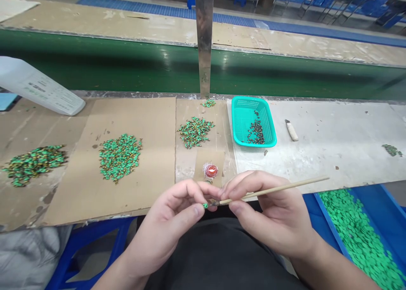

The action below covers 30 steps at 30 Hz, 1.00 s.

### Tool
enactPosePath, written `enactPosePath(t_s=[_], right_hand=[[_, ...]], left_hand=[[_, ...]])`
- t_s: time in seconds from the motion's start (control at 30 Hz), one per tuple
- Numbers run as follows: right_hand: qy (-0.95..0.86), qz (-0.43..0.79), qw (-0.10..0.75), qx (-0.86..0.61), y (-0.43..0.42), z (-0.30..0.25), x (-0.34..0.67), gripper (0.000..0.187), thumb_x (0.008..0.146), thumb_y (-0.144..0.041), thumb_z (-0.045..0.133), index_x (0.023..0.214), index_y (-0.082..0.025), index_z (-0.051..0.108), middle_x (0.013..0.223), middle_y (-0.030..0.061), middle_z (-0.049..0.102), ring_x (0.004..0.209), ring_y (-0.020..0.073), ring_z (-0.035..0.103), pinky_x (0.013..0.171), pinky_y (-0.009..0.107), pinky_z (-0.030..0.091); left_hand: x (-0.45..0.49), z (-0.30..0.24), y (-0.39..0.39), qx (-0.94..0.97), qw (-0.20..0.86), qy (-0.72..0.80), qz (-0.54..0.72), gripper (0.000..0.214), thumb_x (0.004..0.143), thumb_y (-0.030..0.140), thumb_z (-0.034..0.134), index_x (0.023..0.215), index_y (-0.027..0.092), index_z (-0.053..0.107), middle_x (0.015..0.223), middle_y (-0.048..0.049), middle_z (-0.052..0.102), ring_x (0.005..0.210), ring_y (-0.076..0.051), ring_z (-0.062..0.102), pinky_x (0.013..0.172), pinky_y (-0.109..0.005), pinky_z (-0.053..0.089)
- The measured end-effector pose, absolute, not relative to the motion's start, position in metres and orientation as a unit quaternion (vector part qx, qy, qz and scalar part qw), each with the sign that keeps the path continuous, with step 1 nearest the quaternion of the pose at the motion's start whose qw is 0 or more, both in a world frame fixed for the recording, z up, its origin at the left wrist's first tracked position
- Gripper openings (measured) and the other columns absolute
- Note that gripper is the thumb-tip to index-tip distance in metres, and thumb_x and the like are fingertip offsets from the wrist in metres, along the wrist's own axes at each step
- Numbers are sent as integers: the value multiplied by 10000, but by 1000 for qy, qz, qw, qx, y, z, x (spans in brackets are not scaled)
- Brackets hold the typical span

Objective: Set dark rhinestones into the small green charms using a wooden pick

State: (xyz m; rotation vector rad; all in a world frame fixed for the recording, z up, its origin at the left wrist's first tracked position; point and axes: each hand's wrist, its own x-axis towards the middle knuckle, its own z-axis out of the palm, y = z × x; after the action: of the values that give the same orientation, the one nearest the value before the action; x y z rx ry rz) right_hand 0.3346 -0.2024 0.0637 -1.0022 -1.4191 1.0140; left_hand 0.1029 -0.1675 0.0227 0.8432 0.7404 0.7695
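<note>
The left hand (168,222) pinches a small green piece (205,205) between thumb and fingertips, just past the near edge of the bench, while the right hand (269,211) pinches a thin bamboo stick (272,190), its dark tip meeting the piece. Just beyond the hands, a red dab in a small wrapper (211,170) sits on cardboard. Heaps of green-and-gold pieces (119,158) lie on cardboard sheets (142,201) to the left and centre, a teal plastic basket (244,116) to the far right of centre holds dark pieces, and a blue crate (371,199) of green blanks (358,235) sits near right
</note>
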Motion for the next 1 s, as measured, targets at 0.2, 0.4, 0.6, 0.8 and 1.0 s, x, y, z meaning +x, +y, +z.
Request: enactPosePath(t_s=[0.2,0.4,0.6,0.8,1.0], right_hand=[[-623,400,521,-425,-201,61,334,206,1001,-65,815,1083,-253,802,982,44,875,923,236,873,854,361,710],[-625,390,526,-426,-200,58,334,216,994,-49,797,1083,-246,797,971,46,875,899,235,874,850,368,712],[-614,396,534,-426,-201,60,333,244,979,-29,790,1073,-253,804,976,33,891,895,220,886,856,350,714],[-580,427,553,-418,-202,57,334,216,1010,-60,811,1097,-258,821,987,33,895,927,215,892,875,347,717],[-563,444,562,-412,-202,56,335,217,1016,-65,823,1101,-264,827,977,32,889,938,216,887,874,349,714]], left_hand=[[105,32,-165,412,756,358,362,241,971,413,980,860,234,864,1145,-120,928,994,-268,835,920,-347,673],[104,32,-164,419,752,355,363,229,991,406,966,872,238,865,1137,-89,929,951,-209,826,905,-275,664],[102,27,-165,413,763,342,360,209,999,407,956,899,245,870,1085,-60,902,924,-194,816,898,-256,657],[100,27,-165,412,770,336,354,212,1012,425,941,918,247,875,1088,-52,898,918,-181,807,903,-242,648],[101,26,-165,409,776,327,352,196,1018,425,937,935,255,883,1112,-46,903,928,-176,813,905,-232,648]])
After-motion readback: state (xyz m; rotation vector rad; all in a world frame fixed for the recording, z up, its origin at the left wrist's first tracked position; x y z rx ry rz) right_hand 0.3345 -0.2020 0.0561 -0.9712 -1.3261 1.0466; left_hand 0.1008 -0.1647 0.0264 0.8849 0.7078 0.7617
